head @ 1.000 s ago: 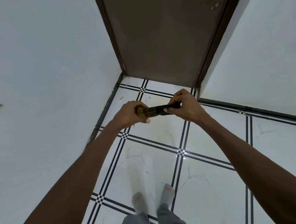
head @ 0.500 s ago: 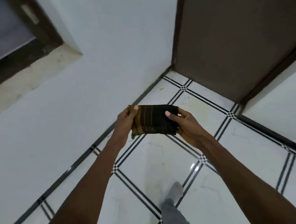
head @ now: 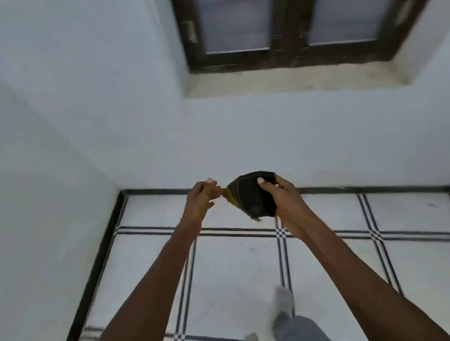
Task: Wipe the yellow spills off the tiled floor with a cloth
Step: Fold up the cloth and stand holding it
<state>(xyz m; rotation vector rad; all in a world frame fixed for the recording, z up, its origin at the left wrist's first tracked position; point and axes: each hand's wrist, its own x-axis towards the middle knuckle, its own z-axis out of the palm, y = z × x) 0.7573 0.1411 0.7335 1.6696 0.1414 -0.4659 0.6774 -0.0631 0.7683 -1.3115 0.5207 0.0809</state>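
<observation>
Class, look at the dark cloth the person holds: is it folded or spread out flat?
Folded. The cloth sits as a compact bundle in the right hand, while the left hand pinches one corner.

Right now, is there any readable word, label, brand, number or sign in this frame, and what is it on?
None can be read. The dark cloth, held in the right hand and pinched at its corner by the left hand, shows only stripes. The window, white wall and tiled floor carry no text.
</observation>
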